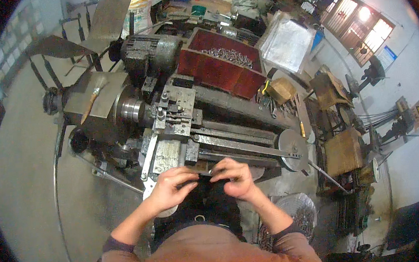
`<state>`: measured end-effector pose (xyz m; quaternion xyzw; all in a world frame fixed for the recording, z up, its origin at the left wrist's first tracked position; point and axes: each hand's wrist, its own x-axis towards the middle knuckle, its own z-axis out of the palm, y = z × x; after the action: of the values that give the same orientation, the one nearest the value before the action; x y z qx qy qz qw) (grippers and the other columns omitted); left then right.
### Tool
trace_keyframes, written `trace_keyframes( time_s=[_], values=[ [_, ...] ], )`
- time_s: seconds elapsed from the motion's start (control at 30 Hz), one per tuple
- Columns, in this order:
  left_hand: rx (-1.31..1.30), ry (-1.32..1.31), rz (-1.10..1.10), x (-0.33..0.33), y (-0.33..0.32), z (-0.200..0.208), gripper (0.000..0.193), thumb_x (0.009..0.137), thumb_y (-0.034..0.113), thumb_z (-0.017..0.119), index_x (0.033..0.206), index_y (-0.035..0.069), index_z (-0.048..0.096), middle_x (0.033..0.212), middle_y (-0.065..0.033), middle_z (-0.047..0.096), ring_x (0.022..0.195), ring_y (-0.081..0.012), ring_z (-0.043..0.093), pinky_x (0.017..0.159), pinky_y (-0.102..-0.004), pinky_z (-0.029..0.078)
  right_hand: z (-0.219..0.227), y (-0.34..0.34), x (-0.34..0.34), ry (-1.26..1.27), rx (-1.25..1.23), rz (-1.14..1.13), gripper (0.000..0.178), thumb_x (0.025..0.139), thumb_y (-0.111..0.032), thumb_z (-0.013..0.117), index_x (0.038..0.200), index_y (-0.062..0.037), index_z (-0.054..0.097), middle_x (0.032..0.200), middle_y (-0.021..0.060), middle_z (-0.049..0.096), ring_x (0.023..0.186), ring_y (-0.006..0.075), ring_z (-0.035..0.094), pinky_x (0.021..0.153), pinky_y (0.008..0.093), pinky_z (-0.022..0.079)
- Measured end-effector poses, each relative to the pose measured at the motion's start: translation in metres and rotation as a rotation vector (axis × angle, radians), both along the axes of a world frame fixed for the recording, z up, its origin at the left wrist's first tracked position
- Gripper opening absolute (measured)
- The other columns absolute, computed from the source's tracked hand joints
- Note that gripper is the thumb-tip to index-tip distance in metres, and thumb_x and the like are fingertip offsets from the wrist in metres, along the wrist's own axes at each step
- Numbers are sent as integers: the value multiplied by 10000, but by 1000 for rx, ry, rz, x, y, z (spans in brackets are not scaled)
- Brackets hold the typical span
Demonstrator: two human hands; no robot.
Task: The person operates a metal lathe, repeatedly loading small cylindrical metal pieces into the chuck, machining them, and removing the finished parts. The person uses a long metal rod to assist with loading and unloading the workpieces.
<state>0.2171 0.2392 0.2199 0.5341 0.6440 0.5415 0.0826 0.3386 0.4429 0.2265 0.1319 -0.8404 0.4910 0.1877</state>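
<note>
At the front edge of a metal lathe point(173, 111), my two hands come close together in front of my body. My left hand point(172, 187) has its fingers curled and closed at the left end of a small thin metal piece point(203, 172). My right hand point(234, 177) pinches toward the other end, fingers bent. Most of the piece is hidden by the fingers, so its exact kind cannot be made out. Just beyond my hands lie the lathe's slide and tool post point(176, 116). The round chuck point(133, 110) is to their left.
A dark red box point(220, 78) of small metal parts stands behind the lathe bed. A brush point(93, 98) lies on the headstock. Hand tools point(286, 110) lie at the right, near a round disc point(293, 149). A container of small parts point(294, 213) sits low at my right.
</note>
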Motion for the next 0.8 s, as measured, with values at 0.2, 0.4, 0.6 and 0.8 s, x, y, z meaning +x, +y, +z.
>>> trace_keyframes(
  time_s=[0.2,0.4,0.6,0.8],
  values=[
    [-100,-70,190,-15,-40,9,159,729,49,654,873,-14,630,865,-137,643,807,-271,632,727,-318,489,47,114,-88,155,406,-289,337,573,-112,567,885,-91,693,977,145,618,895,290,592,793,365,468],
    [-156,-28,334,-26,-56,17,175,721,46,645,879,-24,623,867,-137,641,798,-244,628,722,-304,477,61,114,-128,175,541,-532,567,586,-134,637,1150,-125,576,1253,229,471,1177,352,446,980,395,382],
    [-270,-9,622,-56,-91,-9,226,780,82,604,963,-49,601,921,-143,636,859,-224,598,783,-304,455,-20,41,-23,-82,220,-334,449,563,-118,627,1009,-65,629,1165,235,529,1068,371,523,898,390,434],
    [-674,-55,640,-121,-104,-92,388,839,135,596,1113,-125,506,1120,-191,575,985,-262,555,887,-340,413,-106,68,147,-229,-15,-812,359,569,-171,641,902,-37,651,865,159,635,792,310,611,707,375,499]
  ],
)
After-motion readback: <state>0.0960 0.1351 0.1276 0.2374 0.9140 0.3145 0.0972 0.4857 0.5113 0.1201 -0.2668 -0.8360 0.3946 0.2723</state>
